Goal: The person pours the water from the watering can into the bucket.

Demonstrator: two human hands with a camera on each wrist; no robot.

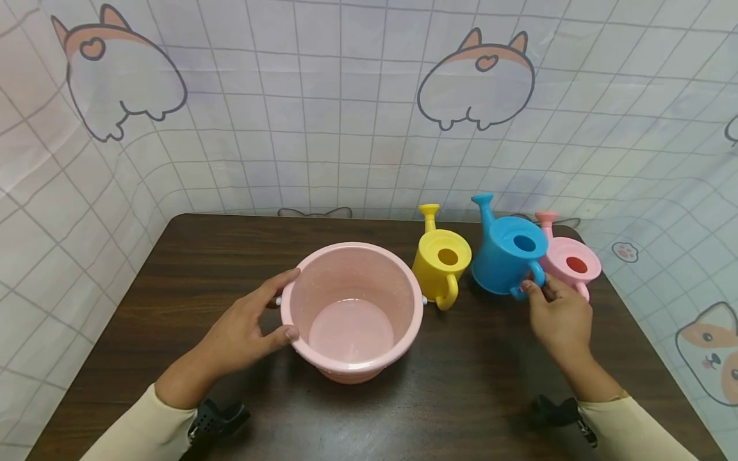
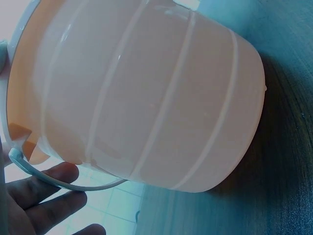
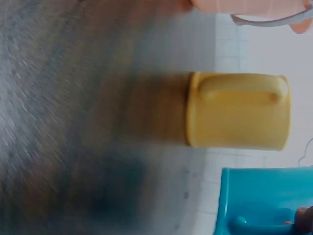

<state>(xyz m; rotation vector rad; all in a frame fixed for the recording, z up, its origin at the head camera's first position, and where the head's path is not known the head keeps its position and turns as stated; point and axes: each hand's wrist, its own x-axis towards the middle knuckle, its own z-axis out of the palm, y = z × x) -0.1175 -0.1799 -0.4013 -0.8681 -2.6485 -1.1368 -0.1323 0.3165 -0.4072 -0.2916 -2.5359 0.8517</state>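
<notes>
A pink bucket [image 1: 353,365] stands upright on the dark wooden table, its mouth up. My left hand [image 1: 242,330] grips its left rim, thumb and forefinger over the edge; in the left wrist view other fingers [image 2: 54,210] spread by the thin handle [image 2: 93,187]. My right hand [image 1: 562,317] pinches the handle of a blue watering can [image 1: 498,266], whose base hangs above the tabletop in the right wrist view. To its left stands a yellow watering can [image 1: 429,256]. A pink watering can [image 1: 567,259], partly hidden by the blue one and my hand, stands on the right.
The brown table [image 1: 438,390] ends at a back edge against a white gridded cloth [image 1: 357,128] with cartoon dog prints. The cloth also hangs along both sides. Bucket and yellow can stand close together.
</notes>
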